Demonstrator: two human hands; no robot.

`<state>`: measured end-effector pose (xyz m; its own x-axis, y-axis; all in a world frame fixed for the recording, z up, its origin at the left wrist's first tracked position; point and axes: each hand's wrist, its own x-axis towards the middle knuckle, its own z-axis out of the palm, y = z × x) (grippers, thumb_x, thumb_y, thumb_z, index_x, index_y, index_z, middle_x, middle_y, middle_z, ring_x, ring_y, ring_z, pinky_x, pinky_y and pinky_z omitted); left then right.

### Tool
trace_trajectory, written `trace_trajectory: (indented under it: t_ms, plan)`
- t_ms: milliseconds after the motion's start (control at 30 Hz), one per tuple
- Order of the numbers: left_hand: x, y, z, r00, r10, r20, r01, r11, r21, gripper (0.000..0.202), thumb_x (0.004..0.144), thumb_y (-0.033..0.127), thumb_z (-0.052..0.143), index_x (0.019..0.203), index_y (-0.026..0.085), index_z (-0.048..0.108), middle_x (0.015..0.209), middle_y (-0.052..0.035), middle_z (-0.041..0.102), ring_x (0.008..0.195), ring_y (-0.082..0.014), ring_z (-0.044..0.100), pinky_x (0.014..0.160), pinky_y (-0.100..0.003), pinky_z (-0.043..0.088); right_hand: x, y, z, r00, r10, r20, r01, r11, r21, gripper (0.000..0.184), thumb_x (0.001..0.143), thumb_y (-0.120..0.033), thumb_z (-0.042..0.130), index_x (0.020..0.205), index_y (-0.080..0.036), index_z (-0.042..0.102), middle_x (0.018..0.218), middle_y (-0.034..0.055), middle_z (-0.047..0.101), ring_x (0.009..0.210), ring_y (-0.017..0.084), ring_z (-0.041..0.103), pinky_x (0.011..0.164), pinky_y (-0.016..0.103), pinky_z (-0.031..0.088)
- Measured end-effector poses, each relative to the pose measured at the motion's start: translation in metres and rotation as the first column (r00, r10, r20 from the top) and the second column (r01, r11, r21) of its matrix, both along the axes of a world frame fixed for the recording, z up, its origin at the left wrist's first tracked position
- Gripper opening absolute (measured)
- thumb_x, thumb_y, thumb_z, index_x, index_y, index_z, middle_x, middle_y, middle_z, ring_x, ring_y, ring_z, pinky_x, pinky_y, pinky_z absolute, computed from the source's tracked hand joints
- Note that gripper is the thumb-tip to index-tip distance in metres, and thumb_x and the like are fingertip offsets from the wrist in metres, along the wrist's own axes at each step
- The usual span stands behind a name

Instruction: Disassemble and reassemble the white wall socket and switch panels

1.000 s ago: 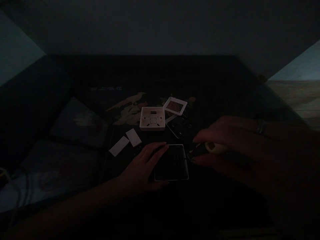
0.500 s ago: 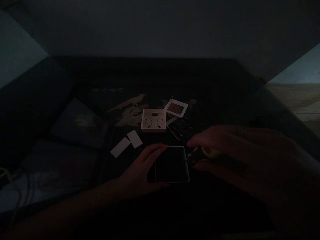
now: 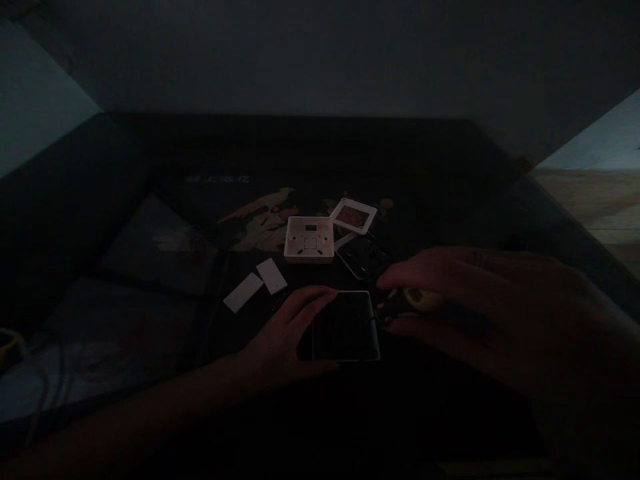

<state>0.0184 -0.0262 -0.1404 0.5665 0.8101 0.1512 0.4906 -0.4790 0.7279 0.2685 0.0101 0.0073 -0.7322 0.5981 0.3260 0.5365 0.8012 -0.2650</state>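
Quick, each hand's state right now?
Left hand: holding the white-rimmed dark square piece, thumb at its near edge.
Right hand: holding a yellow-and-dark tool; too dim to tell what type.

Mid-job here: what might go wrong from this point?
The yellow-handled tool in the right hand points at the right edge of the black square part; it might slip toward the left hand gripping that part. The left hand lies close to the nearer white plate and might knock it. Dim light obscures the tool's tip, so it could be misplaced.
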Motion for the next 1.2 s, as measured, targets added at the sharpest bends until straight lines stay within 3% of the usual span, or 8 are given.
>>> trace_trajectory:
  t_ms: [333,467,533,667,733,867,967,1200]
  plan:
    - [-0.001,0.002,-0.007,1.000,-0.023,-0.002,0.023,0.999,0.025,0.102,0.074,0.038,0.083,0.153,0.030,0.020,0.151,-0.0158,0.036,0.137,-0.0361,0.041,0.110,-0.057,0.044,0.015,0.010,0.010,0.941,-0.277,-0.195,0.261,0.960,-0.104,0.014,0.087,-0.033,0.067,0.100,-0.030,0.062,0.095,-0.0016,0.073,0.076,0.019,0.071,0.064,0.027,0.057]
    - [0.001,0.001,-0.006,0.999,-0.039,-0.030,0.040,0.998,0.043,0.105,0.074,0.033,0.084,0.154,0.029,0.016,0.151,-0.0170,0.033,0.139,-0.0356,0.038,0.111,-0.057,0.042,0.029,0.023,-0.027,0.788,-0.472,-0.394,0.268,0.840,-0.471,0.021,0.082,-0.023,0.071,0.098,-0.027,0.058,0.093,-0.0003,0.073,0.074,0.017,0.071,0.061,0.027,0.057]
    - [0.002,0.001,-0.006,0.998,-0.044,-0.046,0.047,0.997,0.054,0.108,0.073,0.028,0.084,0.154,0.029,0.014,0.152,-0.0176,0.031,0.140,-0.0358,0.037,0.111,-0.057,0.042,0.038,0.021,-0.056,0.577,-0.617,-0.535,0.200,0.742,-0.640,0.019,0.079,-0.025,0.073,0.090,-0.027,0.059,0.088,-0.0019,0.074,0.077,0.017,0.073,0.066,0.028,0.059]
    - [0.003,0.001,-0.005,0.997,-0.051,-0.056,0.054,0.997,0.049,0.107,0.073,0.029,0.083,0.155,0.029,0.014,0.152,-0.0173,0.032,0.138,-0.0360,0.039,0.109,-0.056,0.044,0.054,0.006,-0.103,0.394,-0.765,-0.509,0.055,0.573,-0.818,0.024,0.072,-0.025,0.080,0.072,-0.024,0.056,0.090,-0.0002,0.073,0.079,0.017,0.073,0.071,0.028,0.060]
    - [0.003,0.001,-0.003,0.997,-0.059,-0.058,0.062,0.997,0.051,0.107,0.073,0.037,0.084,0.155,0.030,0.014,0.151,-0.0174,0.033,0.137,-0.0370,0.039,0.108,-0.057,0.045,0.057,-0.001,-0.116,0.403,-0.780,-0.479,0.053,0.543,-0.838,0.026,0.074,-0.028,0.080,0.070,-0.023,0.055,0.094,0.0021,0.072,0.083,0.019,0.074,0.074,0.031,0.061]
    - [0.001,0.001,0.002,0.997,-0.066,-0.044,0.068,0.997,0.035,0.104,0.075,0.048,0.081,0.154,0.031,0.016,0.151,-0.0175,0.033,0.137,-0.0385,0.038,0.108,-0.059,0.043,0.054,-0.006,-0.123,0.548,-0.739,-0.393,0.247,0.591,-0.768,0.023,0.078,-0.032,0.077,0.074,-0.022,0.057,0.098,0.0055,0.072,0.086,0.022,0.073,0.075,0.033,0.060]
    - [-0.001,0.001,0.003,0.999,-0.050,-0.017,0.050,0.999,0.002,0.082,0.084,0.040,0.072,0.151,0.030,0.025,0.150,-0.0160,0.036,0.137,-0.0361,0.041,0.108,-0.057,0.044,0.047,-0.007,-0.123,0.648,-0.690,-0.323,0.361,0.651,-0.668,0.016,0.080,-0.032,0.072,0.077,-0.022,0.060,0.097,0.0075,0.073,0.086,0.023,0.072,0.075,0.035,0.059]
    - [-0.005,0.002,0.011,0.994,0.076,0.081,-0.082,0.994,0.071,0.043,0.096,0.023,0.051,0.138,0.026,0.042,0.139,-0.0116,0.052,0.127,-0.0249,0.054,0.105,-0.044,0.050,0.035,-0.009,-0.127,0.731,-0.593,-0.336,0.372,0.760,-0.532,0.004,0.082,-0.026,0.066,0.082,-0.023,0.065,0.097,0.0075,0.071,0.087,0.022,0.070,0.078,0.038,0.059]
